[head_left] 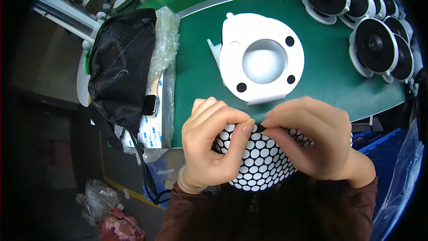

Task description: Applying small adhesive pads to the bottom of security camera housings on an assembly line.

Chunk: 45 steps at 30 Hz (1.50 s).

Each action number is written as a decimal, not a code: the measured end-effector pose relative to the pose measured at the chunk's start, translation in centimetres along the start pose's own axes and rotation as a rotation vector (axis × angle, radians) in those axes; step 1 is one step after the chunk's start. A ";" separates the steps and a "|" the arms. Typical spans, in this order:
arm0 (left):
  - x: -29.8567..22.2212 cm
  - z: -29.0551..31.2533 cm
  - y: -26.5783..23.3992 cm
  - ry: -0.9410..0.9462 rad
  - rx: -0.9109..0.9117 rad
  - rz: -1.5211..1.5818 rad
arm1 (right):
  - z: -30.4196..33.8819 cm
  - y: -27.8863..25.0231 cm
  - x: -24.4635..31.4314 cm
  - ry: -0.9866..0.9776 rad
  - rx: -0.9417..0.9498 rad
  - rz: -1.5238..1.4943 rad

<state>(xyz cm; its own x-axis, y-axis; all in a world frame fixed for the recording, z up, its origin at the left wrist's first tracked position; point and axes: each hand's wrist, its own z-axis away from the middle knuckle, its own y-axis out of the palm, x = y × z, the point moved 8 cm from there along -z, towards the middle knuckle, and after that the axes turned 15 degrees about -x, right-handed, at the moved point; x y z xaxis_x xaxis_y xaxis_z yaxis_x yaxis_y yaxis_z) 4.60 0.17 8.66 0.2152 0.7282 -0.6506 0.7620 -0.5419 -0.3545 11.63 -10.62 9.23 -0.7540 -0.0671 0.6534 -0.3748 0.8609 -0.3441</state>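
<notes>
A black sheet covered in rows of round white dots point(260, 157) is curved between my hands at the table's front edge. My left hand point(214, 140) pinches its upper edge between thumb and index finger. Close beside it, my right hand point(312, 136) has thumb and fingertips drawn together at the same edge, slightly blurred; whether a dot is between them I cannot make out. Just beyond my hands lies a white round plastic housing point(229, 62) with a large round opening and three dark textured round spots on its face. Some bubble wrap point(216, 53) shows under its left side.
At the left sit a black mesh bag point(122, 62), clear bubble wrap point(166, 35) and a watch point(150, 105) on a white printed sheet point(150, 131). Several white stands with black discs point(376, 44) crowd the far right. Blue bins point(383, 145) stand below right; plastic bags point(120, 225) lie on the floor.
</notes>
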 end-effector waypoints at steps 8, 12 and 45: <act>-0.3 0.1 -0.2 0.033 -0.013 -0.071 | -0.5 0.6 -0.6 0.133 0.173 -0.013; 0.2 0.0 -0.5 -0.027 -0.087 -0.084 | -2.8 -1.4 1.0 -0.091 -0.059 0.006; 4.0 0.2 -2.3 -0.249 -0.076 0.124 | -15.8 2.9 -5.6 0.373 0.309 0.137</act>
<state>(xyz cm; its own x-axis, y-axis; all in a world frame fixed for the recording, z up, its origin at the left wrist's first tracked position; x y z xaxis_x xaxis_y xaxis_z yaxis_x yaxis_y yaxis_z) 3.61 4.22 6.72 0.1604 0.5282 -0.8338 0.7849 -0.5805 -0.2167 23.26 0.22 15.18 -0.5845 0.2700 0.7652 -0.4705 0.6555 -0.5907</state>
